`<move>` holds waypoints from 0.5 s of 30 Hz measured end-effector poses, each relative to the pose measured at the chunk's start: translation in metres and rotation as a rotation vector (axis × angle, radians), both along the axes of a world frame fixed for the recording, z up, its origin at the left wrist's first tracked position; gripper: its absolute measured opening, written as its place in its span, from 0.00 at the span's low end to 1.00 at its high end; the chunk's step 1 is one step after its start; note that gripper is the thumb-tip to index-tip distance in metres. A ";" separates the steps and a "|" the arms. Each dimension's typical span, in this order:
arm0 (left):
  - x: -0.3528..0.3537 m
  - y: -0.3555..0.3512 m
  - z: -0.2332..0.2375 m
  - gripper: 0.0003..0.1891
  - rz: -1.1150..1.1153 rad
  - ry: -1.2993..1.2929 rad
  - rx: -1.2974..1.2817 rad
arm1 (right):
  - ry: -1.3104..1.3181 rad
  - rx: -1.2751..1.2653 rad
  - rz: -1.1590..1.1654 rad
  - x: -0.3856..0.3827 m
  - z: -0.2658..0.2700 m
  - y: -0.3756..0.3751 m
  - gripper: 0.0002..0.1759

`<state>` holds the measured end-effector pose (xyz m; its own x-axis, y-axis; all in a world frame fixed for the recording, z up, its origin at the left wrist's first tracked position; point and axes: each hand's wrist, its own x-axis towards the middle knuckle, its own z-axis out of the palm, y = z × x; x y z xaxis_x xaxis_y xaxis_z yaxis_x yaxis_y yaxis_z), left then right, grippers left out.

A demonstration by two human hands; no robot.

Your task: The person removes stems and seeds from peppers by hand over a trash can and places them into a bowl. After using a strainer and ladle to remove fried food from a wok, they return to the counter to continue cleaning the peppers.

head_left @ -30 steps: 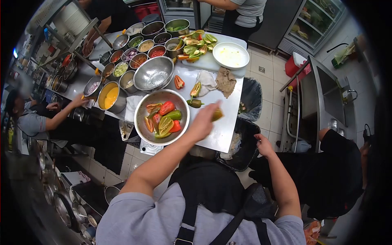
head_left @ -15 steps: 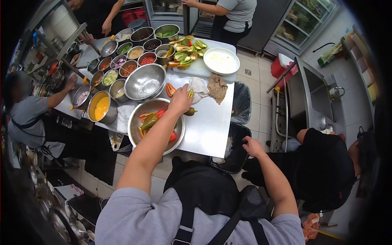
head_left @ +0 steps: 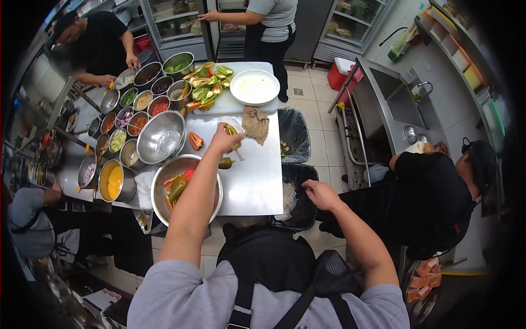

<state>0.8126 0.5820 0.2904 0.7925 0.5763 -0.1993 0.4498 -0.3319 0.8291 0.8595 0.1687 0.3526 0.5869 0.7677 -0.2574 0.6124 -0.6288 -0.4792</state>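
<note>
Pepper piece (head_left: 232,130), green and yellow, sits pinched in the fingers of my left hand (head_left: 222,141), just above the steel table (head_left: 252,181) and beside the brown rag (head_left: 255,124). A green pepper (head_left: 226,163) lies below my wrist, with the colander (head_left: 155,186) of cut peppers near it. My right hand (head_left: 320,193) hovers at the rim of the black bin (head_left: 300,214), fingers loosely spread.

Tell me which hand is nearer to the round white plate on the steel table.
Left. The left hand, gripping a green pepper piece, is above the steel table, short of the round white plate; the right hand hangs beyond its edge, over the black bin.
</note>
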 end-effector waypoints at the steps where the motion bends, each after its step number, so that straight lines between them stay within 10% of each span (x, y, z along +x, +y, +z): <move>1: -0.009 -0.028 0.041 0.36 0.069 -0.102 -0.217 | -0.010 0.060 0.030 0.001 0.005 0.008 0.18; 15: -0.058 -0.181 0.108 0.10 0.036 -0.418 -1.078 | -0.228 0.450 0.053 -0.009 0.082 0.091 0.22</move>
<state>0.7543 0.4008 0.3983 0.8992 0.2903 -0.3275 0.0682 0.6462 0.7601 0.8508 0.2601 0.4348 0.5466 0.8034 0.2362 0.7587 -0.3557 -0.5458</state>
